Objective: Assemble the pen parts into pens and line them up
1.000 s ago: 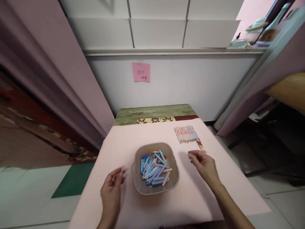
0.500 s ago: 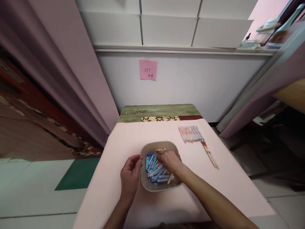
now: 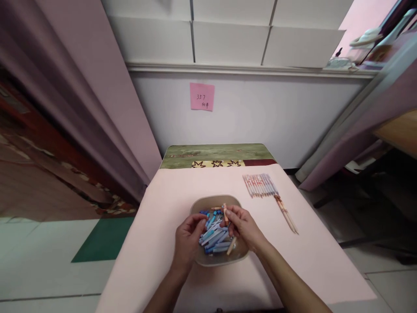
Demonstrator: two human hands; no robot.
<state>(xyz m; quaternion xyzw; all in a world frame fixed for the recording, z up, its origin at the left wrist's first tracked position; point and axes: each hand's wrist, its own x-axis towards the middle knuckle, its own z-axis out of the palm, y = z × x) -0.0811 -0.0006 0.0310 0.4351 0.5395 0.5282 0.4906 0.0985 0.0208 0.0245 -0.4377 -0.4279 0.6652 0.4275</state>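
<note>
A grey-beige plastic box (image 3: 217, 263) holds a jumble of blue, light-blue and lavender pen-like sticks (image 3: 213, 237), with a few tan ones among them. Above its right half, my right hand (image 3: 243, 224) pinches a short orange-tan pen (image 3: 225, 214) between thumb and fingers, held roughly upright. My left hand (image 3: 189, 234) reaches over the left rim, thumb and fingertips pressed together near the blue sticks. Whether anything is between those fingertips I cannot make out.
To the right on the pink tablecloth (image 3: 156, 217) lies a neat row of slim pens (image 3: 259, 185). Two tan pens (image 3: 286, 214) slant toward me beside it. A white wall with a pink note (image 3: 202, 96) stands behind the table.
My right hand has risen from inside the box and now holds the orange-tan pen. My left hand has moved right, from the box's outer side to over its rim.
</note>
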